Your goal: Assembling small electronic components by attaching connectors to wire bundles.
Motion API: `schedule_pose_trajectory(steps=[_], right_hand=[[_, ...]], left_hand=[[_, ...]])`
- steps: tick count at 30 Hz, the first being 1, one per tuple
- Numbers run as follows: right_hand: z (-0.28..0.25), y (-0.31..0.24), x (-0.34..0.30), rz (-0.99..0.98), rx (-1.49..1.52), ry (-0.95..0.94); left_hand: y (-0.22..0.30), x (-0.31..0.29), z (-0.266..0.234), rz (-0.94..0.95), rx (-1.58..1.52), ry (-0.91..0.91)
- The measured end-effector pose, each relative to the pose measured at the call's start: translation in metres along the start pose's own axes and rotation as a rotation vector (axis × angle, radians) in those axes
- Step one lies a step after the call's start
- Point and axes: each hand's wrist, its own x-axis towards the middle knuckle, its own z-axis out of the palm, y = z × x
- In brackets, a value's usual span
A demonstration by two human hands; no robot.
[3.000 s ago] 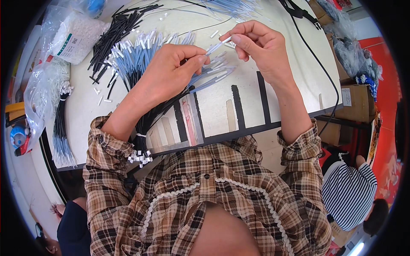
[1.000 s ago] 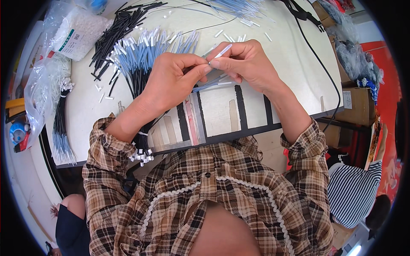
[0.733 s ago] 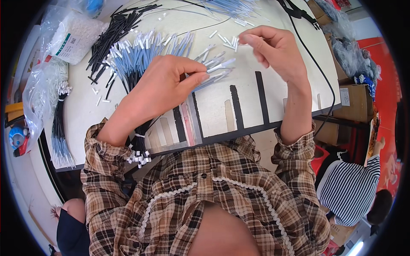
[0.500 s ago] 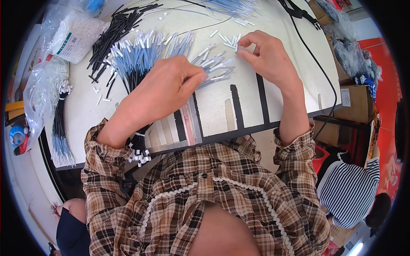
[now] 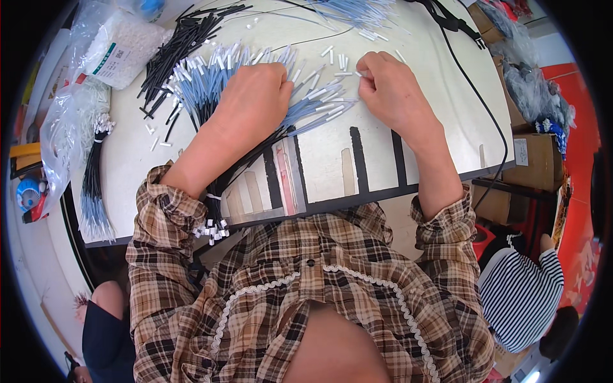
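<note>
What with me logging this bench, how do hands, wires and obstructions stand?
Left hand over wire bundle, grip hidden. Right hand by loose white tubes, grip unclear. Bundle fanned out. Black cable off right, touching neither hand.

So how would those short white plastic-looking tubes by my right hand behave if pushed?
The short white tubes would probably roll, since they look cylindrical and lie loose. They're likely light, being small beside your right hand. Their straight shape suggests some stiffness.
</note>
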Motion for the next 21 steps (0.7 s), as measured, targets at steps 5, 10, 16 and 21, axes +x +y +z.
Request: schedule_pose_trajectory(steps=[5, 10, 16, 21], right_hand=[[-0.001, 0.001, -0.001, -0.015, -0.006, 0.000], [-0.002, 0.002, 0.003, 0.013, 0.098, 0.048], [-0.002, -0.002, 0.003, 0.011, 0.170, 0.101], [-0.006, -0.007, 0.004, 0.056, 0.257, 0.103]], left_hand=[[0.003, 0.003, -0.003, -0.010, -0.037, -0.047], [0.002, 0.005, 0.002, 0.019, -0.109, 0.080], [-0.005, 0.007, 0.005, -0.035, -0.040, 0.051], [0.005, 0.007, -0.008, -0.065, -0.160, 0.005]])
